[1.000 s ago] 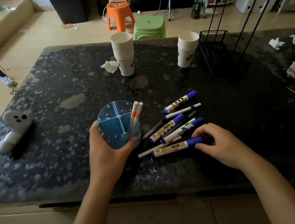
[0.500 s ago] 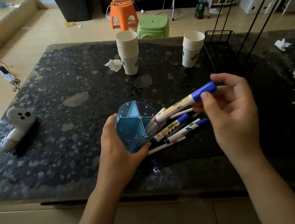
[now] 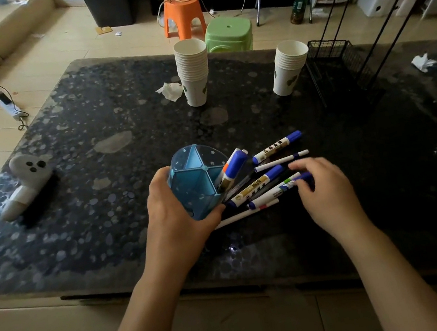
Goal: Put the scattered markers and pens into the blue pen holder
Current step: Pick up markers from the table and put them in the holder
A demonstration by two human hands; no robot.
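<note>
My left hand (image 3: 175, 216) grips the blue pen holder (image 3: 195, 181), which is tilted with its mouth toward the right. A blue-capped marker (image 3: 233, 167) and an orange-tipped pen stick out of its right compartment. Several markers and pens lie fanned on the dark table just right of the holder: a blue-capped marker (image 3: 276, 147), a thin white pen (image 3: 280, 160), a gold-labelled marker (image 3: 256, 186) and a white pen (image 3: 246, 213). My right hand (image 3: 324, 190) hovers over their right ends, fingertips spread and touching a blue-capped marker (image 3: 277, 190), blurred.
Two stacks of paper cups (image 3: 193, 72) (image 3: 289, 66) stand at the back of the table (image 3: 89, 217). A black wire basket (image 3: 334, 57) is at back right, crumpled tissues (image 3: 170, 90) near the cups, a white ghost figure (image 3: 26, 181) at left.
My right hand lifted a blue-capped marker, slid it into the tilted holder, let go, and came back down onto the remaining markers. The left hand tilted the holder rightward.
</note>
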